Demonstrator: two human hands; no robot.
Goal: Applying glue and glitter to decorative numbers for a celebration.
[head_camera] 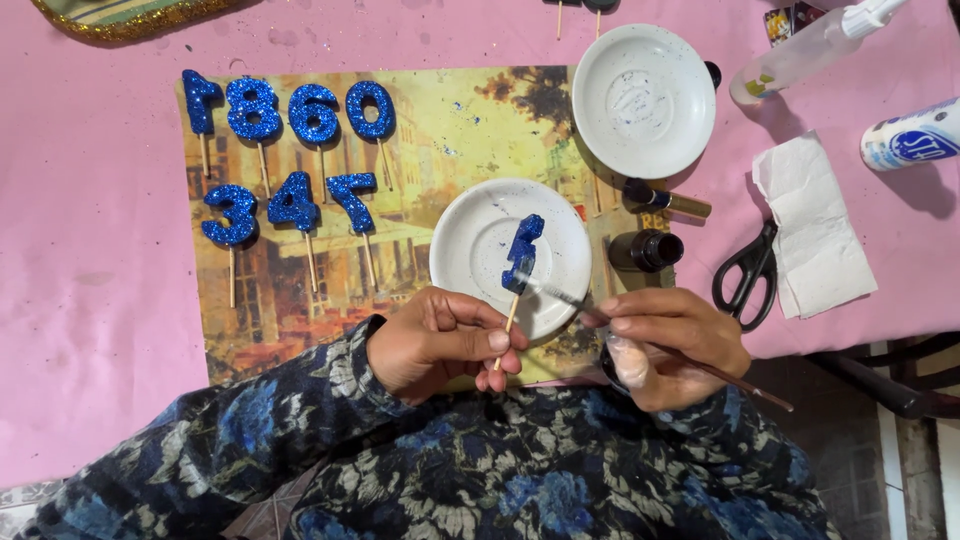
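Nearest us, our left hand (440, 340) pinches the thin wooden stick of a blue glitter number (523, 253) between thumb and fingers (497, 342), holding it over the near white saucer (468, 250). Our right hand (672, 345) grips a fine paintbrush (740, 381), fingers pressed around its handle, the bristle end touching the number's lower edge.

Handling, as we judge it: the piece looks light and fairly stiff, but the glitter face likely sheds or smears, and the stick seems slender enough to snap. Best hold is the bare stick, low down.

Right of the saucer: a small dark bottle (645, 250), black scissors (746, 275), a folded paper towel (815, 232).

Further left, seven finished glitter numbers (292, 205) lie in two rows on a printed picture mat (450, 130).

Far side: a second white saucer (645, 100), two squeeze bottles (800, 55), all on the pink table (90, 250).
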